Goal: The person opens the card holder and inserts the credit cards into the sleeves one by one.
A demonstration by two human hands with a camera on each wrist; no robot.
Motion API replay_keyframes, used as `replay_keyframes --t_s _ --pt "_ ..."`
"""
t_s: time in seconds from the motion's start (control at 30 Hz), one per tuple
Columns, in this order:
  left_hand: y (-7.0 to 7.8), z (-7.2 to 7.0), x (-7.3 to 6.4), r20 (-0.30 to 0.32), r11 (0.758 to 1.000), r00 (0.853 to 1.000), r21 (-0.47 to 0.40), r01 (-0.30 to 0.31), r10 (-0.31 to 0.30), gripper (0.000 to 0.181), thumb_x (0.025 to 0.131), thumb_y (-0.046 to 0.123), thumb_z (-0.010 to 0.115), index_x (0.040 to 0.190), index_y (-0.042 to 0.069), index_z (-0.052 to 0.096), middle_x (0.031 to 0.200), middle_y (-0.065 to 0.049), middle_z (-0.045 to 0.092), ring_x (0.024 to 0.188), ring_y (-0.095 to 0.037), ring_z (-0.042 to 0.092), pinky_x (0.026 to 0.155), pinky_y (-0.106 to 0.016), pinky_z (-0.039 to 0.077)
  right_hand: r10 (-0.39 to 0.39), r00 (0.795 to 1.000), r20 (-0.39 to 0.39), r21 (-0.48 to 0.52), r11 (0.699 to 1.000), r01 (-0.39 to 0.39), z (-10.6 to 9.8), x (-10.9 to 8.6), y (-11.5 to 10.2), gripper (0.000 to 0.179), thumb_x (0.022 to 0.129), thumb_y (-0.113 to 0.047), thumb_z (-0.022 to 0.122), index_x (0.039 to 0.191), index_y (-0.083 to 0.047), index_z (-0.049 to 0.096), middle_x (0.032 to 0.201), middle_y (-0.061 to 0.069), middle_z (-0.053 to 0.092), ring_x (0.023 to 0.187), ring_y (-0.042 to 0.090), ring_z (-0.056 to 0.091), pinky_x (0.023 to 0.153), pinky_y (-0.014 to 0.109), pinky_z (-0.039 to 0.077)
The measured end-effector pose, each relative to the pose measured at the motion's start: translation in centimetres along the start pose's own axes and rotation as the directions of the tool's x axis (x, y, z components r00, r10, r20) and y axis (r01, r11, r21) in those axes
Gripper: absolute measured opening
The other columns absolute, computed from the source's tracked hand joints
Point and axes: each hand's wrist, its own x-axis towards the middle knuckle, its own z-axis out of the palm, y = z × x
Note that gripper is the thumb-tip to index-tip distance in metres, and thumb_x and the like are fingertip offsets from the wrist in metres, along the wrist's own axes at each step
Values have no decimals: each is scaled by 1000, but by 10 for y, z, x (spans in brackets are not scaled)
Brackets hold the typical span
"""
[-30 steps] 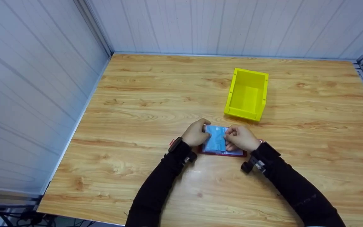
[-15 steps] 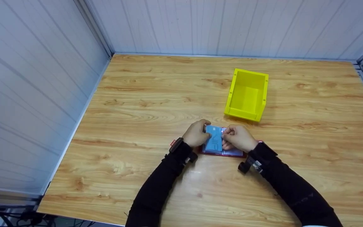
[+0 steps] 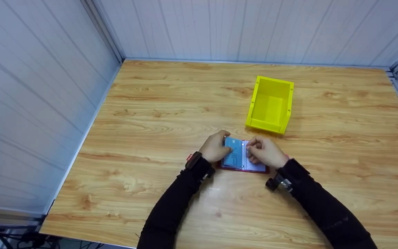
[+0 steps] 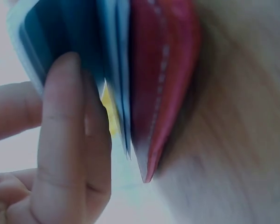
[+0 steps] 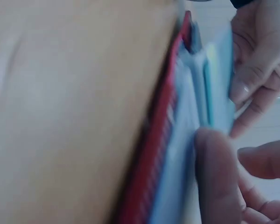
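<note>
A small red-covered card holder [image 3: 250, 170] lies spread open on the table, its clear plastic sleeves showing. On its left side is a blue card sleeve [image 3: 234, 157] with large letters. My left hand [image 3: 214, 147] grips that side, thumb over the blue sleeve. Over the right half, my right hand [image 3: 264, 152] has bent fingers near a pale sleeve. In the right wrist view, the right index finger [image 5: 214, 172] touches or nearly touches the sleeve edges, with a gap to the thumb. The red cover [image 4: 163, 88] and fanned sleeve edges appear blurred in the left wrist view.
Behind the hands stands a yellow bin [image 3: 269, 105] with nothing visible inside. The wood-grain table [image 3: 171, 100] is bounded by white panel walls [image 3: 192, 31] at the back and sides. Dark cables [image 3: 9, 238] lie beyond the front left corner.
A blue sleeve has turned leftward under the left thumb, uncovering the binding and the pale right side. The right hand went slightly left, then back right. The left hand stays nearly still.
</note>
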Motion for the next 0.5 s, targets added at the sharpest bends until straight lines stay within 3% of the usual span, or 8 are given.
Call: replay_keyframes --t_s 0.07,0.13,0.27,0.37,0.43,0.5 --pt "-1 -1 0 -5 1000 1000 23 -10 10 54 85 6 68 136 0 50 124 -17 64 114 -27 60 102 -38 48 -77 996 -39 -100 992 73 -4 -3 0 20 96 -11 58 108 5 59 89 14 67 73 15 65 65 25 58" --pt "-2 -2 0 -10 999 1000 47 -17 18 54 85 6 67 136 -1 51 131 -18 61 122 -29 57 107 -39 44 -182 980 -78 -219 962 161 -8 -7 -1 21 95 -13 62 109 3 63 96 15 68 82 19 64 73 30 57" --pt "-3 -5 0 -9 996 1000 82 -26 27 55 85 6 66 137 -3 50 138 -19 56 132 -31 50 113 -40 39 -347 934 -87 -465 843 270 -15 -15 1 29 92 -20 68 114 -2 66 110 15 67 101 27 61 90 42 50" --pt "-4 -7 0 -9 995 1000 101 -23 24 55 86 6 64 138 -3 49 140 -19 55 135 -31 48 115 -39 37 -355 934 -29 -609 748 266 -19 -22 4 46 89 -33 71 125 -4 63 128 20 60 119 37 55 103 54 43" --pt "-4 -8 0 -8 994 1000 111 -14 15 55 86 5 63 138 -3 49 141 -20 54 135 -31 47 115 -38 36 -313 950 10 -688 687 233 -21 -26 7 62 87 -43 71 135 -7 57 143 23 50 132 44 46 109 62 34" --pt "-4 -8 0 -8 993 1000 121 -8 9 55 86 5 62 139 -3 48 141 -20 54 135 -30 47 115 -38 37 -232 972 33 -739 650 180 -23 -30 10 75 84 -54 70 144 -13 49 153 25 37 139 50 34 109 70 28"
